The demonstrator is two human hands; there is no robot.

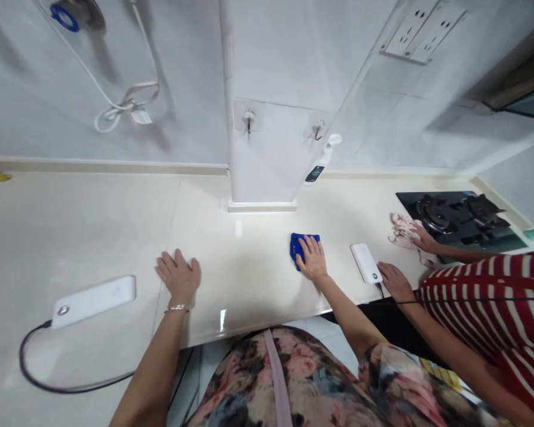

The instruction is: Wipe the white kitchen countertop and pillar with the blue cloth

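My left hand (178,277) rests palm down on the cream countertop (231,273), its fingers spread and nothing in it; a bracelet circles the wrist. Over a folded blue cloth (295,244) lies my right hand (311,258), thumb and fingers holding it down against the counter, just in front of the wall's jutting column. The cloth's near right part is covered by the hand. Left of my left hand sits a white power bank (93,301) with a black cable. A second white power bank (365,264) lies to the right of my right hand.
A co-worker in a striped red top (485,290) stands at the right, one hand on a pink cloth (403,230) beside the black gas hob (463,219). A white bottle (323,159) is partly behind the column (267,160). Hooks, sockets and a tied cord are on the wall.
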